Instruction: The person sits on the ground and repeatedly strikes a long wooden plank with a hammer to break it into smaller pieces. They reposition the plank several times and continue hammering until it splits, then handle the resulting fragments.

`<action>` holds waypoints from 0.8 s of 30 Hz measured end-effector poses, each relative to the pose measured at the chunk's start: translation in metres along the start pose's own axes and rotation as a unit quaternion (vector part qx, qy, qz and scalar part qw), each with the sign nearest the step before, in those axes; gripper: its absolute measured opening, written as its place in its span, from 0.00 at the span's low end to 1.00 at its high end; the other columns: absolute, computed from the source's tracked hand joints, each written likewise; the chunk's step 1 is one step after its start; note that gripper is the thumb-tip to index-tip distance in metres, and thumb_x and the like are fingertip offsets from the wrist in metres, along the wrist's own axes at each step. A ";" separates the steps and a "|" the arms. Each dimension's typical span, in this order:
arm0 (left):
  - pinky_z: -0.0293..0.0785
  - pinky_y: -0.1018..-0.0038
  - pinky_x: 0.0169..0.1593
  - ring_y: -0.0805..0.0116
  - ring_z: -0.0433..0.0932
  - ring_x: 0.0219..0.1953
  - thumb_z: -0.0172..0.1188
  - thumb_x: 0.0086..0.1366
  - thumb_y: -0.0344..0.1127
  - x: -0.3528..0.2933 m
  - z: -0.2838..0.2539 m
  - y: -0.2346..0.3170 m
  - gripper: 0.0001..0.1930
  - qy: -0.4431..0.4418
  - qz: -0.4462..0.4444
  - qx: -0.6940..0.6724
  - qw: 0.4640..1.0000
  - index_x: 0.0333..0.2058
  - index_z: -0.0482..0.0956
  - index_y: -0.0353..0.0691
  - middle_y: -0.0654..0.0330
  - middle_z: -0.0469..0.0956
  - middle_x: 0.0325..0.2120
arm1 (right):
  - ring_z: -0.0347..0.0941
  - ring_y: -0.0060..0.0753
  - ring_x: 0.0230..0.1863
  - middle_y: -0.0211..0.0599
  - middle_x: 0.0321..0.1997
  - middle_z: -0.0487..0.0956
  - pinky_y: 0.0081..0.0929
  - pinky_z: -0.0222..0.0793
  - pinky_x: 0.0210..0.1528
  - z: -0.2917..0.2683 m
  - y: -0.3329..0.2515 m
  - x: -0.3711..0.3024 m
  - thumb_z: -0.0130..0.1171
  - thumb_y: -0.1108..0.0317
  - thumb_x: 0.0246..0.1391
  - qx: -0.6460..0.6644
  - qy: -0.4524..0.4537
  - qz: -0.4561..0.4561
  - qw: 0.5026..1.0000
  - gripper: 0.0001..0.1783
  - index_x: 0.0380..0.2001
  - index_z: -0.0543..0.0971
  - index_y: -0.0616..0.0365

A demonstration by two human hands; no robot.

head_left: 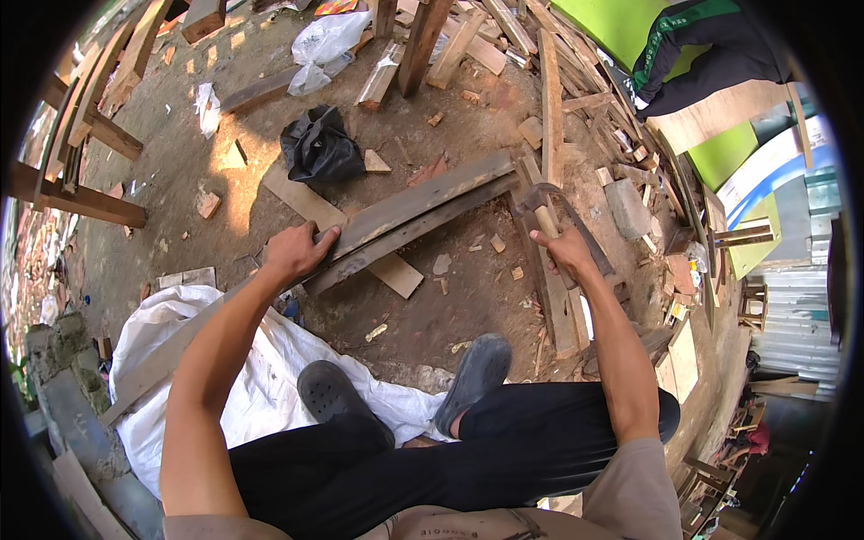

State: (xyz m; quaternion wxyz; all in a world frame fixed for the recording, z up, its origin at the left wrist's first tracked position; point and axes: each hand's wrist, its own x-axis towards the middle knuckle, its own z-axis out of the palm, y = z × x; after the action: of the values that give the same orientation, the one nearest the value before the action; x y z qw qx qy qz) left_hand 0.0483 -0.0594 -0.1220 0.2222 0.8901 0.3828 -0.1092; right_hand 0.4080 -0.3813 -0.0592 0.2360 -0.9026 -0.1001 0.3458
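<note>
My left hand is closed round a long, weathered plank, its thumb lying along the upper face. The plank slants from the lower left up toward the middle. A second dark board lies close along its near side, and a flat, paler board crosses beneath. My right hand grips the wooden handle of a hammer. Its dark head is at the plank's far right end, over another long timber; I cannot tell whether it touches either.
A crumpled black plastic bag lies beyond the plank. White sacking spreads by my feet at the left. Stacked timber and a stone block stand to the right. Wooden legs jut in at the far left. Wood scraps litter the dirt floor.
</note>
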 end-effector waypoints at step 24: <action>0.70 0.52 0.44 0.36 0.79 0.35 0.41 0.69 0.66 0.026 0.000 0.005 0.41 -0.076 -0.058 -0.029 0.995 0.30 0.81 0.25 0.32 0.77 0.26 | 0.69 0.20 0.14 0.33 0.18 0.76 0.21 0.62 0.14 0.001 0.014 0.117 0.67 0.73 0.45 -0.011 -0.393 -0.135 0.909 0.20 0.44 0.81 0.66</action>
State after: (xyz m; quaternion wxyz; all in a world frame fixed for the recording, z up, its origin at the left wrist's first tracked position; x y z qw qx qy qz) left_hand 0.0697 -0.0457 -0.1299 0.2698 0.8487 0.4186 -0.1781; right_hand 0.4939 -0.3527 -0.1344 0.2123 -0.6739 -0.3090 0.6367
